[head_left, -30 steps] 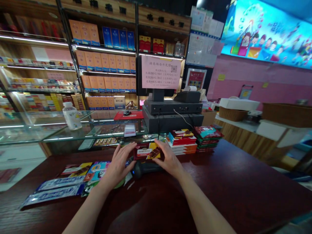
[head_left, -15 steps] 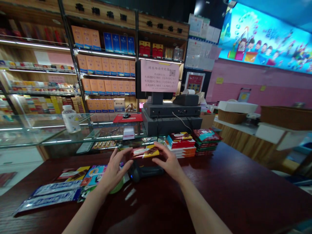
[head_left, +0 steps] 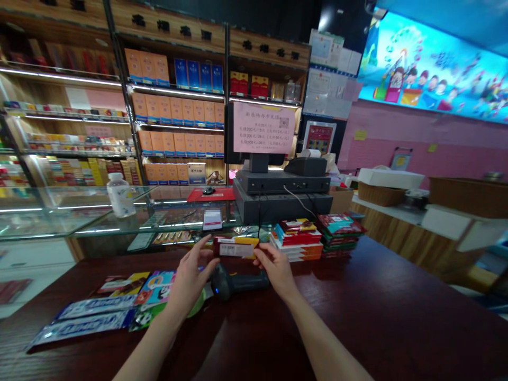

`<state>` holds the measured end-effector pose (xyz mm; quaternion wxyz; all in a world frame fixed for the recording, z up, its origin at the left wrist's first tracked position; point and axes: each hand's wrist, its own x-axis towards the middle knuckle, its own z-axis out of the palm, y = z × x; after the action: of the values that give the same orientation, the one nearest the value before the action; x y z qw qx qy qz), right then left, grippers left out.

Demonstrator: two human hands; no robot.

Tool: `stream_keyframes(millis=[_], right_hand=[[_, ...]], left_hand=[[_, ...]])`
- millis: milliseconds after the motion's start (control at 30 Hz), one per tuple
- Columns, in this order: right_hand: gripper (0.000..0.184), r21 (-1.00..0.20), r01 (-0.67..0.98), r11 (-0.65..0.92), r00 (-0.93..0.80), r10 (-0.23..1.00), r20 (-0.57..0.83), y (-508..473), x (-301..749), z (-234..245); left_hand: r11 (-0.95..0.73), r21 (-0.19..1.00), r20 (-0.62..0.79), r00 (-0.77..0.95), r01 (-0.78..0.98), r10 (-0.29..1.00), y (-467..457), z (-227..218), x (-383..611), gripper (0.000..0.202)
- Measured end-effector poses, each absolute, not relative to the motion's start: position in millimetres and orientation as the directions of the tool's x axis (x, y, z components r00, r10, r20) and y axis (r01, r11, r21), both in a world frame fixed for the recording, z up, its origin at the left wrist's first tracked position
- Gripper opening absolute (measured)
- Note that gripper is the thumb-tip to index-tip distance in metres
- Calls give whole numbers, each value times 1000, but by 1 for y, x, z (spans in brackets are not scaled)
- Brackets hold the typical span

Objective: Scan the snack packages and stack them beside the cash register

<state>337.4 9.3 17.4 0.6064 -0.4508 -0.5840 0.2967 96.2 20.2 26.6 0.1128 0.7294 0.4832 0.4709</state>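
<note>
My right hand (head_left: pixel 278 270) pinches the right end of a flat chocolate packet (head_left: pixel 237 248) in red-brown and yellow. The packet's pale label with printed marks faces me. At its left end is my left hand (head_left: pixel 191 272), thumb and fingers apart; whether a fingertip touches the packet I cannot tell. Below the packet, a black handheld barcode scanner (head_left: pixel 238 284) with a blue light lies on the dark counter. Left of my left hand lie another chocolate packet (head_left: pixel 123 284), a blue and pink packet (head_left: pixel 157 286), a green packet (head_left: pixel 146 316) and two blue-and-white wrapped bars (head_left: pixel 85 324).
Stacked boxes (head_left: pixel 297 246) and stacked dark packets (head_left: pixel 341 233) stand at the counter's back right. Behind are a cash register (head_left: pixel 281 198), a screen with a pink sign (head_left: pixel 262 127), a phone (head_left: pixel 212 219) and a white bottle (head_left: pixel 120 196) on the glass case (head_left: pixel 95 219).
The chocolate packet has been turned from its picture side to its labelled side. My right fingers have closed to a pinch on its right end. The view has shifted slightly.
</note>
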Motion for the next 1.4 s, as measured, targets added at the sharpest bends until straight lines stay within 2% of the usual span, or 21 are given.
stream_keyframes(millis=[100,200,333,433,567,700,833,967,1067,1133,1200,1300,1400], right_hand=[[36,-909,156,386,153,900,409,9,337,21],[36,-922,137,363,123,917,379,7,336,25],[35,-937,94,337,78,935,345,5,337,29],[36,-940,81,331,50,941,336,5,338,30],[38,-945,68,318,32,947,321,7,339,27],[40,-950,56,307,16,951,308,10,338,21],[42,-955,47,293,21,955,294,13,338,17],[50,-964,44,263,6,965,264,14,340,16],[58,-970,54,237,-85,969,232,12,344,16],[64,-962,123,242,-166,961,220,10,347,16],[71,-921,263,286,-270,939,214,7,351,13],[89,-755,525,394,-404,896,187,4,352,8],[95,-574,667,475,-460,869,184,2,348,4]], left_hand=[[-533,535,614,132,656,778,22,23,96,72],[-554,421,633,205,719,747,23,21,93,78],[-595,270,650,312,757,692,26,18,87,76],[-583,182,696,315,792,646,27,18,82,72],[-588,111,756,316,801,573,27,23,80,76],[-647,37,724,426,761,542,28,24,79,78],[-639,-7,723,446,769,528,28,22,78,75],[-630,-53,739,455,775,497,27,24,74,71],[-615,-49,755,432,787,494,30,23,69,67],[-598,-33,774,400,801,492,34,21,63,65],[-578,-21,793,366,816,488,39,19,58,64],[-542,-1,806,322,840,497,42,17,51,61],[-507,39,808,271,861,523,43,16,47,57]])
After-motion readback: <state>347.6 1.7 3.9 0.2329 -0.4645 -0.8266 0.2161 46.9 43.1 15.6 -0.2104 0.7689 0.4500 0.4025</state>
